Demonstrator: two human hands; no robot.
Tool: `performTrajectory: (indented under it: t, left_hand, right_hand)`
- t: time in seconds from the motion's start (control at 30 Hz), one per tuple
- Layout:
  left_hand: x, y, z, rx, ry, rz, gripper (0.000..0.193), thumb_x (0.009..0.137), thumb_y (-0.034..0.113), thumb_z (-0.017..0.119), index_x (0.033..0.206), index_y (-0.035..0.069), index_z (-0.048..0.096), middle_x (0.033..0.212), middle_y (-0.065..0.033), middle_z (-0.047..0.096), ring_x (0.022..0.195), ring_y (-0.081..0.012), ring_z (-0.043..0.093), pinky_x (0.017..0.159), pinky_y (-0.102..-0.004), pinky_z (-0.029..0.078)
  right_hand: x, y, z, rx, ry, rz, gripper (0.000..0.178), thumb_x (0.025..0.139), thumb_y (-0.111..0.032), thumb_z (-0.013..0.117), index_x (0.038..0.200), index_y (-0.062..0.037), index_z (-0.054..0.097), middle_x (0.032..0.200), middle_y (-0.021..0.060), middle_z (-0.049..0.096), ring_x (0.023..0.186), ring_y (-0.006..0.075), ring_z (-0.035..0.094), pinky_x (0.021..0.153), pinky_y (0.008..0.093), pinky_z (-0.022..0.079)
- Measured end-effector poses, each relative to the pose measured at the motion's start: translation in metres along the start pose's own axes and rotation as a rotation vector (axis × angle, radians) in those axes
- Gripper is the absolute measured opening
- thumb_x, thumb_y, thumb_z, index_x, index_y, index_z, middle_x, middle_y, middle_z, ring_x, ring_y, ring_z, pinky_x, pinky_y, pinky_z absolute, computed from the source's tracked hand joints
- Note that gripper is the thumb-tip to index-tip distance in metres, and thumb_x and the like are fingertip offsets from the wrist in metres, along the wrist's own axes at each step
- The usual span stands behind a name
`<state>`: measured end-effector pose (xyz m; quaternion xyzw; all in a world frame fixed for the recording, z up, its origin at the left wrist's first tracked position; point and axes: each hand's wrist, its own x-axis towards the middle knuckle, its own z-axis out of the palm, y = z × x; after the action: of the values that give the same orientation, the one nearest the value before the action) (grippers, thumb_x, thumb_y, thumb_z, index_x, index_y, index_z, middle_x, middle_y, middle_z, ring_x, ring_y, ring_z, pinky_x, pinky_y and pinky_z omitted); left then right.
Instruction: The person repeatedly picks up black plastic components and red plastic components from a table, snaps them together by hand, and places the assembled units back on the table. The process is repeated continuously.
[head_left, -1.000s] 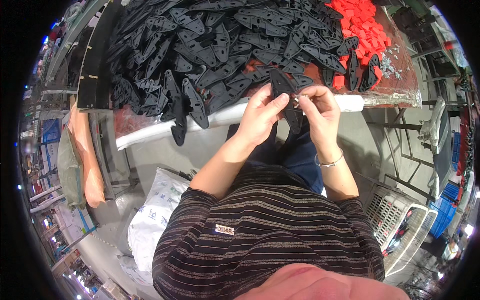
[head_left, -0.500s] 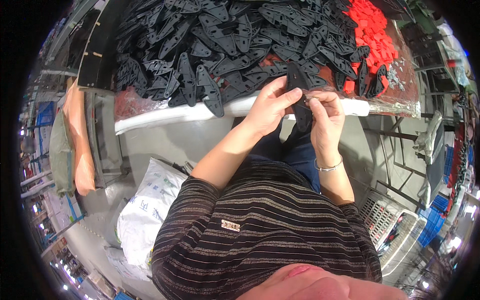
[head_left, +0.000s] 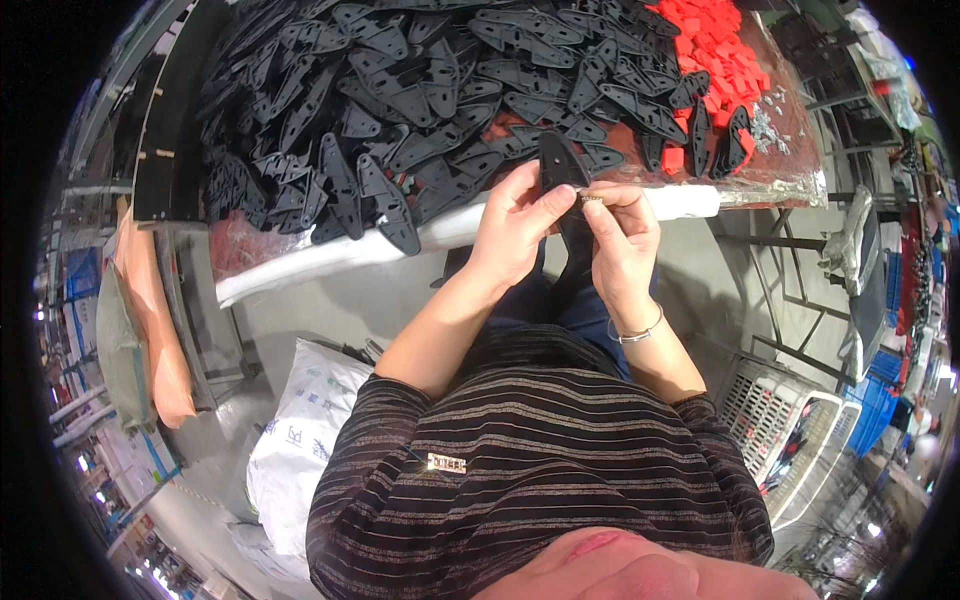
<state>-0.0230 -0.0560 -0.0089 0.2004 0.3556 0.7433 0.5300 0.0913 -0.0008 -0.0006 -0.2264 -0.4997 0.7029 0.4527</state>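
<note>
My left hand (head_left: 512, 228) is closed on a long black plastic plate (head_left: 560, 163) with pointed ends and small holes, its thumb across the plate's middle. The plate stands lengthwise away from me, over the near edge of the table. Pressed against the plate's right side, my right hand (head_left: 628, 245) pinches a small metal piece (head_left: 592, 198) that looks like a spring; its exact kind is too small to tell. Beyond both hands lies a large heap of similar black plates (head_left: 400, 95). Fingers hide part of the held plate.
Small red plastic pieces (head_left: 715, 60) are heaped at the far right, beside scattered small metal bits (head_left: 768, 132). A white padded roll (head_left: 445, 236) lines the table's near edge. On the floor are a white sack (head_left: 300, 430) at left and a white plastic crate (head_left: 765, 415) at right.
The view has turned slightly, so the table and hands sit further left in the picture. The right fingertips remain at the plate, and the plate's tilt differs slightly.
</note>
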Motion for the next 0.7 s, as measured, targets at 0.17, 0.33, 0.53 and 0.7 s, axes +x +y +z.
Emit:
performTrajectory:
  t: [0.17,0.33,0.53,0.7]
  left_hand:
    - [0.008,-0.005,0.009,0.059,0.007,0.065,0.019,0.087,0.008,0.060,0.105,0.002,0.055,0.093,0.0005,0.058,0.081,-0.0052,0.053,0.068,-0.0191,0.045]
    - [0.019,-0.007,0.003,0.179,-0.054,0.014,0.019,0.088,0.006,0.058,0.105,0.000,0.054,0.098,-0.0009,0.058,0.088,-0.0071,0.053,0.079,-0.0224,0.044]
    - [0.037,-0.015,0.000,-0.067,-0.072,-0.068,0.023,0.090,0.006,0.054,0.112,0.000,0.054,0.104,-0.0057,0.059,0.093,-0.0126,0.055,0.085,-0.0278,0.044]
    - [0.044,-0.021,-0.016,-0.043,-0.169,-0.071,0.027,0.089,0.010,0.057,0.113,0.000,0.051,0.105,-0.0070,0.057,0.093,-0.0188,0.055,0.084,-0.0334,0.045]
  right_hand:
    - [0.006,0.002,-0.008,-0.070,0.017,-0.018,0.010,0.083,0.002,0.061,0.091,-0.0007,0.057,0.098,0.0061,0.060,0.086,0.0090,0.056,0.078,0.0228,0.045]
    - [0.014,0.003,-0.023,-0.133,-0.011,0.030,0.010,0.082,0.004,0.062,0.087,-0.0012,0.055,0.094,0.0047,0.059,0.085,0.0094,0.055,0.076,0.0232,0.046]
    - [0.047,-0.032,-0.066,-0.468,-0.135,-0.046,0.013,0.083,-0.005,0.063,0.096,-0.0024,0.059,0.092,0.0026,0.061,0.083,0.0084,0.056,0.075,0.0232,0.047]
    - [0.138,-0.074,-0.163,-0.953,0.278,-0.235,0.018,0.080,-0.014,0.066,0.093,-0.0029,0.064,0.084,0.0040,0.066,0.078,0.0115,0.060,0.070,0.0270,0.048]
